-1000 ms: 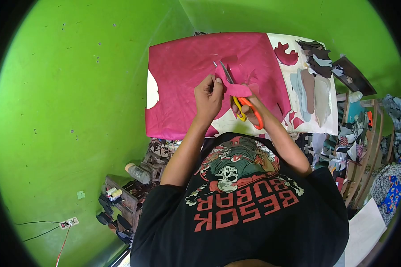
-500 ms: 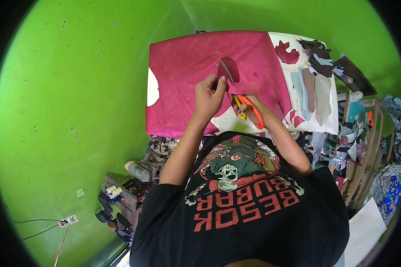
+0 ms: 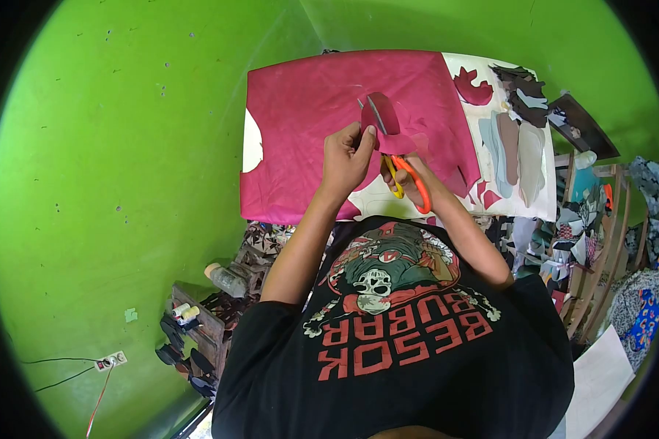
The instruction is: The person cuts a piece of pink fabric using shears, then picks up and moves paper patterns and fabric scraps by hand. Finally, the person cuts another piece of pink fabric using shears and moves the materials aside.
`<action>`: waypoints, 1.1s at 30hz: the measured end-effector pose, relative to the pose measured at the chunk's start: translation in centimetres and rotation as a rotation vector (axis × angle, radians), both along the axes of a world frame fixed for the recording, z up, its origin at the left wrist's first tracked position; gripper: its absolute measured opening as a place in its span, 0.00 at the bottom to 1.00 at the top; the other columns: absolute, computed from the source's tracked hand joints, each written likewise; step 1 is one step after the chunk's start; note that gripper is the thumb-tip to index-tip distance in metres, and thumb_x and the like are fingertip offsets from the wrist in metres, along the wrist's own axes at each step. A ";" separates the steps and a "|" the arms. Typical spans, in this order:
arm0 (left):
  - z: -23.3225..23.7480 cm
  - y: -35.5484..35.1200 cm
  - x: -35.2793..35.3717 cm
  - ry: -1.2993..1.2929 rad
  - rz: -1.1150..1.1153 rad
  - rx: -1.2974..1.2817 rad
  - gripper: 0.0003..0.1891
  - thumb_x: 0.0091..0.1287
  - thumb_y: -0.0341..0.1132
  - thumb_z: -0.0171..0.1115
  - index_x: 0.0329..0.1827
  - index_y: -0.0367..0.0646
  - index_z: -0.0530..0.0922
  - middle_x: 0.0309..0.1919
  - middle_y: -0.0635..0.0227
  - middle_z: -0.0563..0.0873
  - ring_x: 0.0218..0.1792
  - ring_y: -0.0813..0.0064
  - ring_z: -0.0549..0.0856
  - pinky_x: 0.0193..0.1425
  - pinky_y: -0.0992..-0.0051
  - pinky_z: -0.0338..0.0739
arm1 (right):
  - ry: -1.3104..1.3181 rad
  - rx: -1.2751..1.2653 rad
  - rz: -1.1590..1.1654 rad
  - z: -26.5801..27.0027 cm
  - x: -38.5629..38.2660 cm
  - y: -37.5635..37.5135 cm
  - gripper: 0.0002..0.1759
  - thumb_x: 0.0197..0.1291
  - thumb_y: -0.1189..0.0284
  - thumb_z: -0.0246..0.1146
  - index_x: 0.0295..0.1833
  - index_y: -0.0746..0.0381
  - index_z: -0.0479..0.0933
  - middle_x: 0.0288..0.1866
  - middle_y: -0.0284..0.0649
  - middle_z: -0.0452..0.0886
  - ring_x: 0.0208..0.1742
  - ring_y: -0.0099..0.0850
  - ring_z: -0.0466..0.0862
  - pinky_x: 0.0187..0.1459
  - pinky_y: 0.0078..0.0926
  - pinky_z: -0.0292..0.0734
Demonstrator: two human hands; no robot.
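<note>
A pink piece [image 3: 383, 121] is trimmed with scissors [image 3: 419, 189] above the table [image 3: 377, 201].
The orange handles are gripped by the right hand [image 3: 408, 178], fingers closed through them; the piece is pinched in the closed fingers of the left hand [image 3: 342, 157], blades set against it; beyond, the pink sheet [image 3: 307, 95] is seen notched yet largely whole; cut-outs [image 3: 516, 143] are laid beside it, so the cutting is judged part done.

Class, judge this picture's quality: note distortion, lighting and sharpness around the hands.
Head view: heavy fisheye, black ring around a round image, table edges bowed; head view: soft even light, no glare; left hand, right hand, scissors and pink piece reasonably sharp.
</note>
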State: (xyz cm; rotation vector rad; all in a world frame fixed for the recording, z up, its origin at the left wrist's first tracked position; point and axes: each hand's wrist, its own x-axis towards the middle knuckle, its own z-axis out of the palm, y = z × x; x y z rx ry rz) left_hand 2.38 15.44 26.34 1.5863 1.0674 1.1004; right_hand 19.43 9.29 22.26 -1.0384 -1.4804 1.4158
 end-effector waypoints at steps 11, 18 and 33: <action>-0.4 0.4 -0.6 -0.047 -0.086 -0.125 0.19 0.79 0.39 0.56 0.30 0.36 0.79 0.19 0.73 0.75 0.23 0.86 0.72 0.27 0.76 0.66 | 0.058 -0.228 0.020 3.0 -0.1 -0.2 0.53 0.41 0.15 0.57 0.37 0.61 0.71 0.32 0.34 0.77 0.35 0.24 0.76 0.35 0.23 0.71; -0.9 0.0 -0.2 -0.075 -0.114 -0.120 0.19 0.80 0.39 0.54 0.30 0.36 0.77 0.20 0.73 0.75 0.24 0.85 0.72 0.28 0.75 0.67 | 0.058 -0.133 0.025 1.1 0.3 0.1 0.60 0.37 0.09 0.43 0.33 0.64 0.73 0.25 0.33 0.73 0.29 0.24 0.75 0.30 0.25 0.70; -0.9 0.9 0.2 -0.062 -0.027 -0.050 0.16 0.77 0.34 0.58 0.29 0.35 0.76 0.20 0.72 0.74 0.26 0.85 0.69 0.30 0.75 0.65 | 0.027 -0.020 0.020 -0.7 0.5 0.6 0.60 0.48 0.14 0.41 0.38 0.68 0.74 0.32 0.39 0.78 0.32 0.30 0.81 0.34 0.29 0.76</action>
